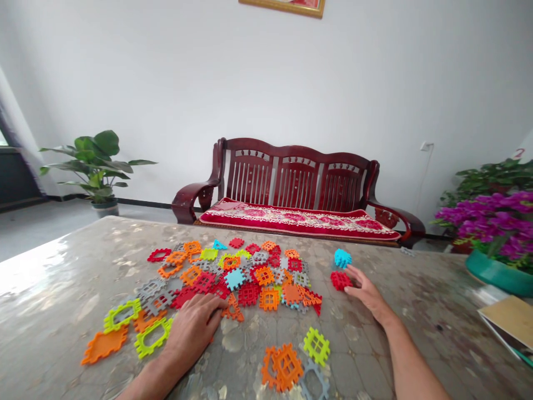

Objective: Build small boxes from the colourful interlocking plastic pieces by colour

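My left hand point(195, 325) lies palm down at the near edge of a heap of plastic interlocking tiles. Its fingers are loosely extended, the tips close to an orange triangular tile point(233, 309) and a dark red tile point(183, 297). A bit of orange shows beside the palm. My right hand point(368, 294) rests to the right of the heap, thumb and fingers apart. They are at the right side of a stack of red tiles point(341, 280), apparently touching it without wrapping round it. Just behind stands a stack of blue tiles point(342, 258).
Nearer me lie orange tiles point(287, 366), a lime green window tile point(316, 345) and a grey frame tile point(314, 382). Lime frames point(153, 336) sit left of my left hand. A flower pot point(499, 272) and a cardboard-coloured book point(510, 319) occupy the table's right. A wooden bench point(295, 178) stands beyond.
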### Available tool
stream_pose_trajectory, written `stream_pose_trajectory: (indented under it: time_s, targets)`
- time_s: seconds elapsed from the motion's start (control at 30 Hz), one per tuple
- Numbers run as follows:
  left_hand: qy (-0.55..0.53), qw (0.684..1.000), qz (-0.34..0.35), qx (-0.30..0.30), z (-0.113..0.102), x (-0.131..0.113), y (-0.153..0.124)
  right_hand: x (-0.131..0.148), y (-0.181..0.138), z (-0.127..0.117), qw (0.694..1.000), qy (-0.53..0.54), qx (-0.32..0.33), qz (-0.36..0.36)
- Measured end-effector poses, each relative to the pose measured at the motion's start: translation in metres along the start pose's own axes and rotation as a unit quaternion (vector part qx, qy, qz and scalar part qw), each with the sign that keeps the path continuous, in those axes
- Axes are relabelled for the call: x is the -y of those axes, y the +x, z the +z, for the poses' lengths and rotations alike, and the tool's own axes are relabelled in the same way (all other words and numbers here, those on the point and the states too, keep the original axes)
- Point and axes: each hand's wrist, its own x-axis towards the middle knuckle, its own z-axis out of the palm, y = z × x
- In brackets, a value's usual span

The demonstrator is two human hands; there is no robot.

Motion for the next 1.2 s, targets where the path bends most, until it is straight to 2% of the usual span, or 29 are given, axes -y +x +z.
stream_pose_trajectory:
  time_s: [0.17, 0.23, 0.43, 0.6, 0.87, 1.2]
  targets:
    - [-0.005, 1.000, -0.006, -0.005, 0.001, 0.000, 0.001, -0.004, 0.013, -0.011, 0.992, 0.012, -0.126, 0.003]
    - [-0.007, 1.000, -0.007, -0.008, 0.001, 0.001, 0.001, -0.003, 0.027, -0.010, 0.990, -0.021, -0.142, 0.000]
    - [-0.016, 1.000, 0.001, -0.013, 0.004, 0.005, 0.001, 0.008, 0.074, -0.008, 0.985, -0.135, -0.101, -0.028]
    - [-0.017, 1.000, 0.008, -0.017, 0.005, 0.007, 0.002, 0.006, 0.095, -0.007, 0.990, -0.134, -0.046, -0.029]
    - [-0.022, 1.000, 0.008, -0.020, 0.006, 0.008, 0.001, -0.001, 0.103, -0.017, 0.992, -0.122, 0.001, -0.008]
    - [-0.009, 1.000, 0.000, -0.010, 0.005, 0.007, 0.001, -0.007, 0.100, -0.016, 0.987, -0.158, 0.014, 0.015]
